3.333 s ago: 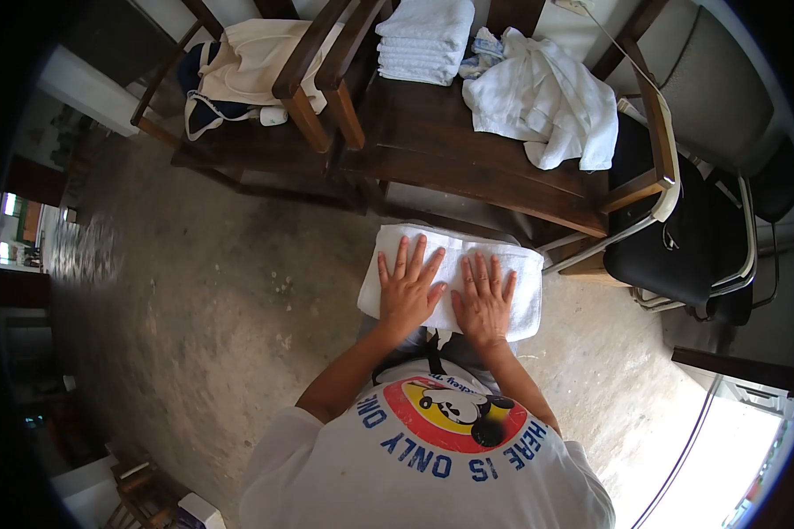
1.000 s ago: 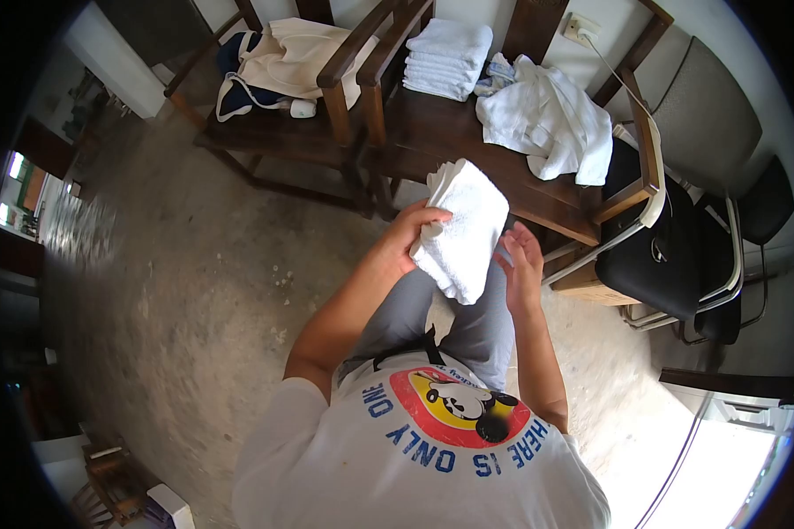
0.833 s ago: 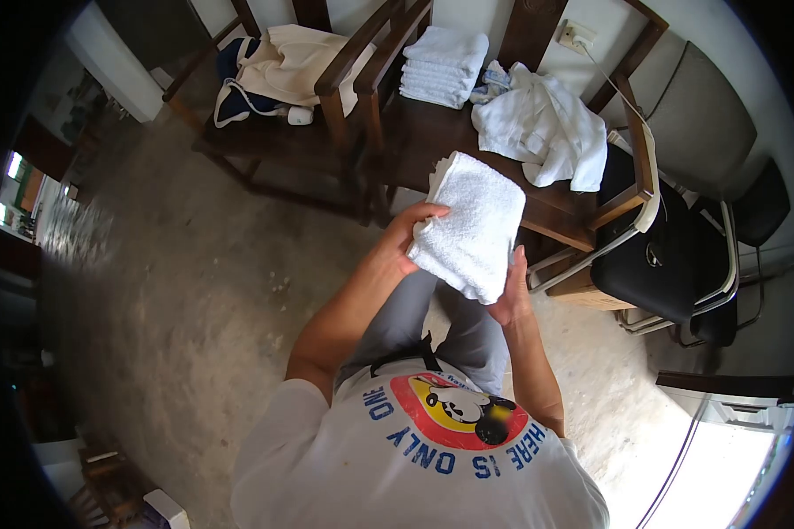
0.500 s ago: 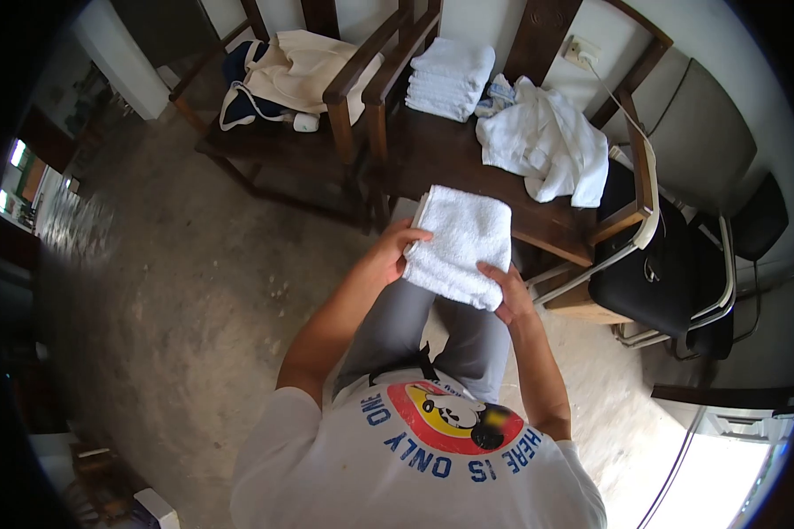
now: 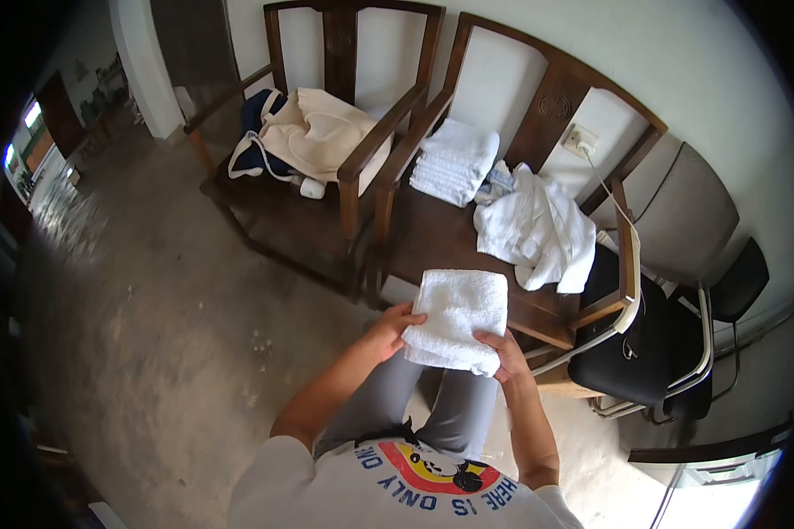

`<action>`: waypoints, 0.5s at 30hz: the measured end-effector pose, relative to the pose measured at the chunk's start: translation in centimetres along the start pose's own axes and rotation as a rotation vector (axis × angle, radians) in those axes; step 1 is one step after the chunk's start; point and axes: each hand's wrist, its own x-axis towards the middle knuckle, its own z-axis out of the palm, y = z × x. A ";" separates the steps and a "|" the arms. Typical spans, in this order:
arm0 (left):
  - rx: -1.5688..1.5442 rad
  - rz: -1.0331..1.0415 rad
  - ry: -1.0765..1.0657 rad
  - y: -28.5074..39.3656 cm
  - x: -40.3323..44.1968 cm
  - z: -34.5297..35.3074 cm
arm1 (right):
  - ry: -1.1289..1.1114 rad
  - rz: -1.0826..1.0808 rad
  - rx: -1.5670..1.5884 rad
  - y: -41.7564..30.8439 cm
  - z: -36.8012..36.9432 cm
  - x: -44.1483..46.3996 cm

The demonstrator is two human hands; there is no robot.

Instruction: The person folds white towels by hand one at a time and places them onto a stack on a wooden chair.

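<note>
Near us, before the right wooden chair (image 5: 419,236), our left hand (image 5: 392,331) and right hand (image 5: 508,356) each have a pinching grip on a side edge of the folded white towel (image 5: 459,310), the best hold, we judge, for light, floppy cloth.

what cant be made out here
Head view: several fingers of the left hand and right hand, hidden beneath the folded towel.
Head view: the folded towel's underside, turned from the camera.
Head view: the rest of the shirt, cut off by the bottom edge.
Head view: part of the chair seat, covered by the cream cloth.
Head view: the far-left background, too small and blurred.
</note>
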 end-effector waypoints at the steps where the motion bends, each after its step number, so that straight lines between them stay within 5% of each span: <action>1: -0.019 -0.006 0.011 -0.2 0.2 -0.2 | -0.004 -0.013 -0.019 -1.0 0.1 0.5; 2: 0.119 0.052 0.121 -0.6 0.2 -0.3 | 0.013 -0.038 -0.028 -2.1 0.4 0.9; 5: 1.093 0.762 0.413 -4.2 2.0 -2.7 | 0.006 -0.105 -0.010 -5.8 0.1 3.7; 8: 1.652 0.952 0.567 -5.1 1.2 -2.2 | 0.057 -0.237 -0.033 -10.8 1.7 7.7; 15: 1.497 0.901 0.438 -4.8 2.1 -2.2 | -0.225 -0.532 0.076 -23.0 5.0 22.1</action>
